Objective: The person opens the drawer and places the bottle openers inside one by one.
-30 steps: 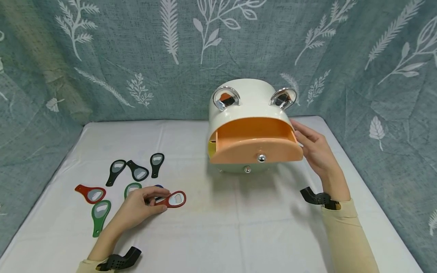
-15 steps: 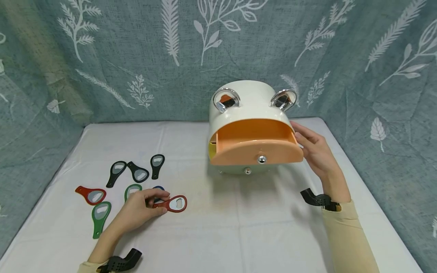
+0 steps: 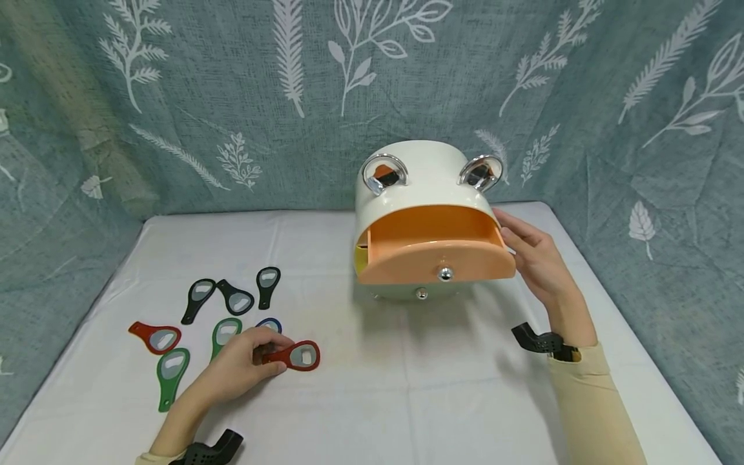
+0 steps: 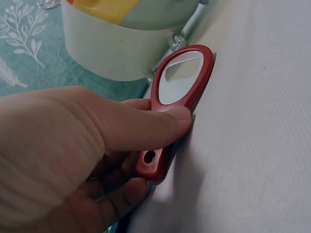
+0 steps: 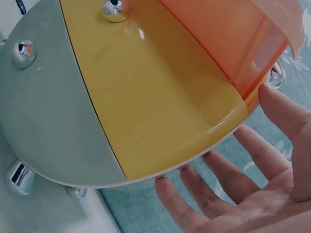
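My left hand (image 3: 241, 361) pinches a red bottle opener (image 3: 303, 356) by its handle, between thumb and fingers. In the left wrist view the opener (image 4: 182, 77) is tilted, its metal plate facing up past the thumb, close over the white cloth. My right hand (image 3: 537, 261) lies along the right side of a white rounded drawer cabinet (image 3: 424, 171), fingers extended. Its top orange drawer (image 3: 407, 263) is pulled out, and no contents show in it. In the right wrist view the fingertips touch the cabinet's edge beside the closed yellow drawer (image 5: 160, 107) and green drawer (image 5: 53, 111).
On the left of the white-covered table (image 3: 372, 420) lie three black openers (image 3: 237, 299), two green openers (image 3: 170, 374), another red opener (image 3: 159, 338) and a blue opener (image 3: 269, 324), partly behind the left hand. A patterned green curtain (image 3: 232, 84) hangs behind.
My left hand has drawn the red bottle opener slightly toward me, uncovering more of the blue opener. The right hand stays at the cabinet's side.
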Motion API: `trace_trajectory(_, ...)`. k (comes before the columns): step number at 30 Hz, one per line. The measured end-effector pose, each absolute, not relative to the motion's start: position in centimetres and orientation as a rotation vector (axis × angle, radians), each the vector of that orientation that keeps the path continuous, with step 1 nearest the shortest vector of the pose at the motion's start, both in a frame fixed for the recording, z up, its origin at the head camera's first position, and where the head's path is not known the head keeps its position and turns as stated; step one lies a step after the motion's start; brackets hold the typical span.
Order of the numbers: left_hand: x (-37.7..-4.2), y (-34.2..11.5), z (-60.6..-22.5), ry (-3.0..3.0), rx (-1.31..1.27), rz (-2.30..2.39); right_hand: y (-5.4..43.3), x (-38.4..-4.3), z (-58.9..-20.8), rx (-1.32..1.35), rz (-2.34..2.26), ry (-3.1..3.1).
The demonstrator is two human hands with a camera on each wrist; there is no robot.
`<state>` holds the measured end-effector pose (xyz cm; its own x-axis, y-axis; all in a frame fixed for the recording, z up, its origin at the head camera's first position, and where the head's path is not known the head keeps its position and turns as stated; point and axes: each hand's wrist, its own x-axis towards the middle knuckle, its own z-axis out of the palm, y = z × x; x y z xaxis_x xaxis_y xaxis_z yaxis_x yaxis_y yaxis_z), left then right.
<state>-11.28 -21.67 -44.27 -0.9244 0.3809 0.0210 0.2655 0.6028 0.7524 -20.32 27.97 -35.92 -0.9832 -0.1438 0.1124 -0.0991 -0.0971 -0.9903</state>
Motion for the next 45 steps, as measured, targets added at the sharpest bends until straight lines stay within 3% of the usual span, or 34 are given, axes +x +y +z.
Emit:
trace_trajectory(6, -11.16, -21.37, -44.49, 2.792, 0.682, 1.162, 28.03, -20.3, -36.12, -0.286, -2.298, 2.069)
trace_trajectory(16, -11.08, -21.12, -44.38, 2.768, 0.562, 1.156, 28.24, -20.4, -36.44, -0.307, -2.308, 2.057)
trace_trajectory(45, -11.26, -21.14, -44.86, 2.818, 0.743, 1.302, 28.07, -20.52, -36.23, -0.313, -2.322, 2.046)
